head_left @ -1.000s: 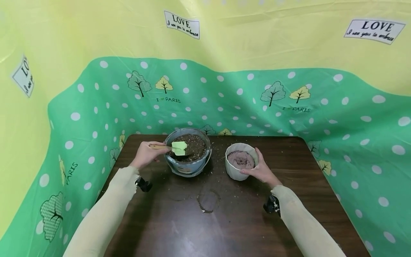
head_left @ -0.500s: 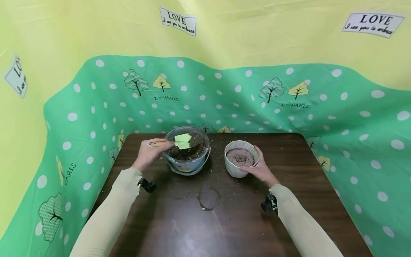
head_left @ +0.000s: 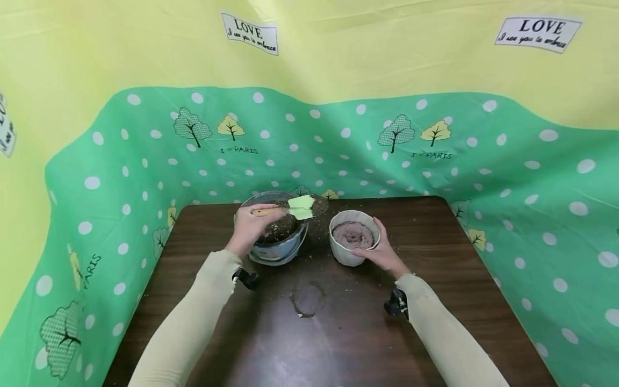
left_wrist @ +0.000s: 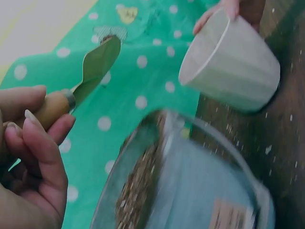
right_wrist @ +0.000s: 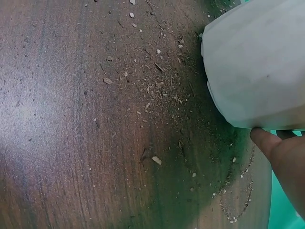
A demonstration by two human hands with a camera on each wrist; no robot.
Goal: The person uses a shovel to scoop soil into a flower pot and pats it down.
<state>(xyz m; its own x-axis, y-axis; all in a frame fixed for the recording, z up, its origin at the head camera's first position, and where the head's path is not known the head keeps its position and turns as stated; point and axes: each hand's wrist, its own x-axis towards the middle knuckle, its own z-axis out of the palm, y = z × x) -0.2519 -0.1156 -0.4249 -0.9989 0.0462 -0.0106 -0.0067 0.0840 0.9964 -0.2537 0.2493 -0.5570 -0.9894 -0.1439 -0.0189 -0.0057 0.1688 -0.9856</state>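
Observation:
My left hand (head_left: 253,226) grips the wooden handle of a garden trowel (head_left: 301,207) with a light green blade. Dark soil lies at the blade's tip, which reaches past the right rim of a blue bucket (head_left: 275,253). In the left wrist view, the trowel blade (left_wrist: 97,67) is up above the bucket, which holds dark, crumbly soil (left_wrist: 136,195). Standing to the bucket's right is a white faceted flowerpot (head_left: 344,255) with pinkish-brown soil inside. My right hand (head_left: 384,253) holds this pot by its right side, thumb near the front rim.
Soil crumbs and pale bits (right_wrist: 157,90) are scattered over the dark wooden table (head_left: 358,333). A ring of soil (head_left: 308,300) marks the tabletop in front of the two containers. A green and yellow printed cloth (head_left: 314,129) hangs round the back and sides.
My left hand has lifted the trowel out of the bucket's soil and carried it right, toward the pot, with soil on the blade. My right hand stays on the pot.

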